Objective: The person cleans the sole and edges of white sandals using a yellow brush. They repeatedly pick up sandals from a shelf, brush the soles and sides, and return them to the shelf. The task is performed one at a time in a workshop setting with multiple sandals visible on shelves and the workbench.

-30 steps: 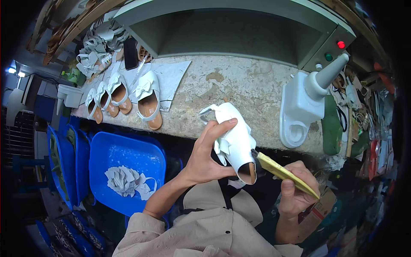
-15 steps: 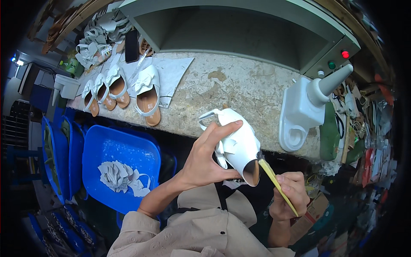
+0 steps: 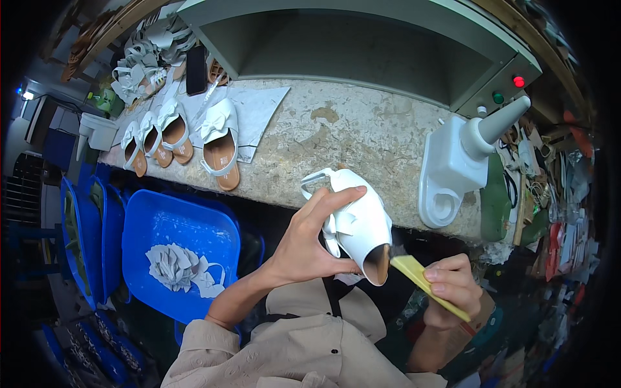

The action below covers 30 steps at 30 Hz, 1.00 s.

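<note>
A white sandal (image 3: 362,226) with a bow and a tan insole is tilted, toe opening toward me, above the bench's front edge. My left hand (image 3: 317,242) wraps round it, with fingers over the upper and the thumb near the toe. In my right hand (image 3: 453,284) is a flat brush with a yellow handle (image 3: 424,281). Its dark bristle end is blurred and lies close to the sandal's toe edge; I cannot tell whether they touch. Several finished-looking white sandals (image 3: 220,145) with bows stand on the bench's left part.
A white dispenser with a cone-shaped spout (image 3: 456,168) stands at the bench's right. Behind is a grey metal box (image 3: 336,55) with a red light. A blue basin (image 3: 145,220) holds white pieces (image 3: 174,265) at left. A dark phone (image 3: 196,70) lies near white straps (image 3: 139,77).
My right hand has moved right and slightly up, drawing the brush away from the sandal's toe and turning its handle. The left hand keeps its hold on the sandal, nearly still.
</note>
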### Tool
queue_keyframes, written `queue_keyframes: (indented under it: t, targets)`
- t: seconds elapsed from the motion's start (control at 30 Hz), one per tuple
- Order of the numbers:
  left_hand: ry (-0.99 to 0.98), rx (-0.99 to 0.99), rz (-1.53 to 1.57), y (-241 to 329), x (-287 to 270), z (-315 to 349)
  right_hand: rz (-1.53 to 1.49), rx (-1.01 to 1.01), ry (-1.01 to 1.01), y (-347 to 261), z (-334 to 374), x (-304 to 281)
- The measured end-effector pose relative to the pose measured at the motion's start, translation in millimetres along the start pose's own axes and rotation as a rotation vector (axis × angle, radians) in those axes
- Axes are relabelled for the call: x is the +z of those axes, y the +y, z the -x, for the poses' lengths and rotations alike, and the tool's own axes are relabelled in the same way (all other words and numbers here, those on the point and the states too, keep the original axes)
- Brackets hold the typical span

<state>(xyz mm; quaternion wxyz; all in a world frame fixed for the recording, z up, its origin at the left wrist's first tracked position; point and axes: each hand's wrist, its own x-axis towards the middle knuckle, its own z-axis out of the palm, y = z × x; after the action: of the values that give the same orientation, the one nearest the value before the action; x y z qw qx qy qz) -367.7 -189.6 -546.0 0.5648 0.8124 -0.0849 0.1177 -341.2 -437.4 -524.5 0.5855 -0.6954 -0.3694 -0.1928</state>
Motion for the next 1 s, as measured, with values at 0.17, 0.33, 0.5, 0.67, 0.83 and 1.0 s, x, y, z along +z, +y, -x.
queue_keyframes:
  t: [0.17, 0.33, 0.5, 0.67, 0.83, 1.0]
  targets:
    - [-0.019, 0.012, 0.024, 3, 0, -1, -0.226, 0.208, 0.024, -6, -14, -12]
    - [-0.045, 0.042, -0.004, 5, -3, -1, -0.443, 0.493, 0.001, 0, -28, -22]
    - [-0.050, 0.074, -0.020, 2, -4, -2, -0.384, 0.615, -0.014, -3, -39, -27]
    - [-0.045, 0.078, -0.023, 0, -5, -3, -0.296, 0.601, 0.040, -1, -35, -29]
    - [-0.040, 0.085, -0.028, -4, -4, -4, -0.392, 0.664, -0.035, -2, -34, -34]
    - [-0.052, 0.081, -0.084, -2, -8, -5, -0.269, 0.622, 0.098, -4, -36, -27]
